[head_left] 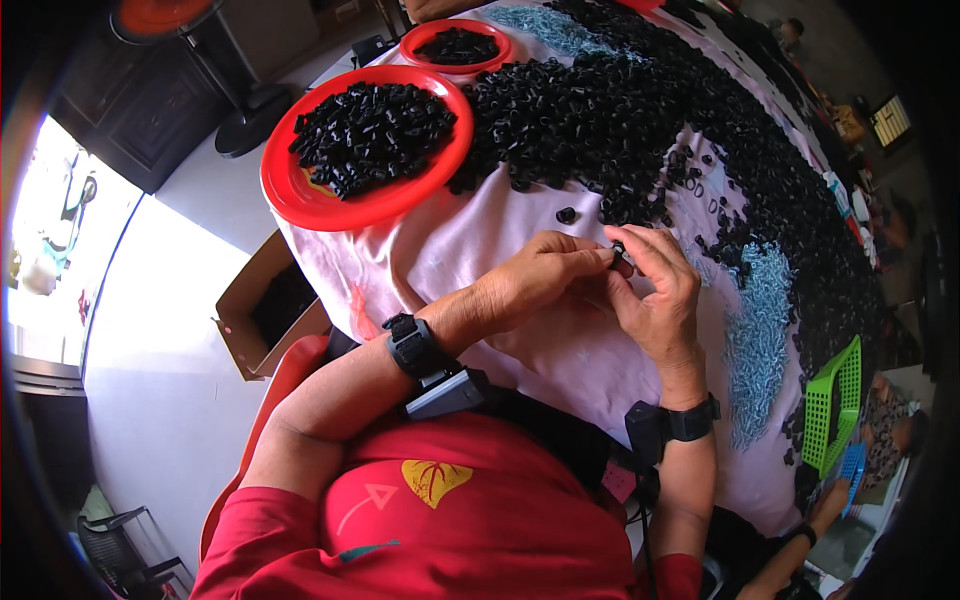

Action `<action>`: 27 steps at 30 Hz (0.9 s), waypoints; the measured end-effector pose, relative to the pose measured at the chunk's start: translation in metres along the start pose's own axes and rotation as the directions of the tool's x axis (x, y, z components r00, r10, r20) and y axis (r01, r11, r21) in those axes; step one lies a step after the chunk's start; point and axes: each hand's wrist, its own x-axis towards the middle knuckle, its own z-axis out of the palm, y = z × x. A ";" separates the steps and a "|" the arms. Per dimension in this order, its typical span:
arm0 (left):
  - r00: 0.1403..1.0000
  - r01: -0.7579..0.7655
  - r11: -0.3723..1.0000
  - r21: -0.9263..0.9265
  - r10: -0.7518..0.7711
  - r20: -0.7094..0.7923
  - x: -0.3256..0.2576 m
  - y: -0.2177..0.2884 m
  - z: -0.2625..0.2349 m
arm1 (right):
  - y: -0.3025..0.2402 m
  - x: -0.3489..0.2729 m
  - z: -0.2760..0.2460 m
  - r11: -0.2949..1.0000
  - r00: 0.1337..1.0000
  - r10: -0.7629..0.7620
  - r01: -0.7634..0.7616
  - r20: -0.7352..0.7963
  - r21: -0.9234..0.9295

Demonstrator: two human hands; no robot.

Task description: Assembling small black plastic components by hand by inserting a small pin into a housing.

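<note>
A green basket (pixel 835 400) and an open cardboard box (pixel 262 310) flank the table.

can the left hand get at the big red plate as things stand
Probably yes, but not at once. The left hand is pinching a small black part together with the right hand. The big red plate lies up and to its left, with only bare pink cloth between them.

Black plastic pieces (pixel 600 110) are heaped on a pale pink cloth (pixel 470 240), red plates (pixel 300 190) beside a green basket (pixel 835 400).
</note>
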 end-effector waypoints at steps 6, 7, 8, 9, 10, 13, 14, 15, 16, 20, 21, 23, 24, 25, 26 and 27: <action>0.999 0.032 0.999 -0.014 -0.032 -0.030 -0.002 0.001 0.003 | 0.004 -0.003 0.003 0.997 0.998 -0.064 0.065 0.018 -0.035; 0.999 0.032 0.999 -0.014 -0.032 -0.028 -0.002 0.000 0.004 | 0.004 -0.004 0.002 0.997 0.998 -0.063 0.064 0.018 -0.036; 0.999 0.039 0.999 -0.021 -0.039 -0.035 -0.002 0.000 0.006 | 0.004 -0.005 0.002 0.997 0.998 -0.063 0.064 0.014 -0.040; 0.998 0.043 0.999 -0.030 -0.044 -0.043 -0.002 0.000 0.006 | 0.004 -0.004 0.002 0.997 0.998 -0.066 0.066 0.014 -0.044; 0.998 0.041 0.999 -0.032 -0.042 -0.043 -0.001 0.000 0.004 | 0.004 -0.003 0.002 0.997 0.998 -0.067 0.068 0.016 -0.044; 0.999 0.046 0.986 -0.160 -0.045 0.009 -0.001 -0.002 0.000 | 0.004 -0.002 0.002 0.995 0.996 -0.088 0.088 -0.007 -0.051; 0.999 0.038 0.980 -0.194 -0.032 0.038 -0.002 -0.002 -0.001 | 0.004 -0.001 0.002 0.993 0.994 -0.105 0.104 -0.023 -0.055; 0.998 0.032 0.973 -0.227 -0.018 0.065 -0.003 -0.001 -0.001 | 0.004 -0.001 0.002 0.991 0.992 -0.122 0.120 -0.039 -0.058; 0.998 0.032 0.973 -0.227 -0.018 0.065 -0.003 -0.001 0.000 | 0.002 -0.001 0.002 0.991 0.992 -0.122 0.120 -0.039 -0.058; 0.999 0.000 0.978 -0.210 0.007 0.032 -0.004 0.000 0.000 | -0.003 -0.002 0.000 0.997 0.999 0.038 -0.038 0.006 0.069; 0.999 -0.002 0.974 -0.225 0.010 0.031 -0.004 0.000 0.000 | -0.003 -0.002 -0.001 0.997 0.999 0.034 -0.035 0.014 0.074; 1.000 -0.003 0.972 -0.233 0.007 0.020 -0.005 0.002 0.002 | 0.000 0.000 0.000 0.998 1.000 -0.012 0.012 -0.013 0.060; 1.000 -0.004 0.970 -0.241 0.007 0.009 -0.005 0.002 0.003 | 0.001 0.000 0.001 0.997 0.998 -0.058 0.060 -0.038 0.044; 1.000 -0.004 0.970 -0.242 0.006 0.009 -0.005 0.002 0.001 | 0.001 0.000 0.000 0.997 0.998 -0.058 0.060 -0.037 0.045; 1.000 0.013 0.978 -0.210 -0.012 0.004 -0.005 0.002 -0.001 | 0.001 0.000 0.000 0.998 0.997 -0.057 0.058 -0.048 0.035; 1.000 0.031 0.984 -0.177 -0.031 0.001 -0.004 0.002 -0.002 | 0.001 0.000 0.000 0.998 0.997 -0.055 0.056 -0.059 0.024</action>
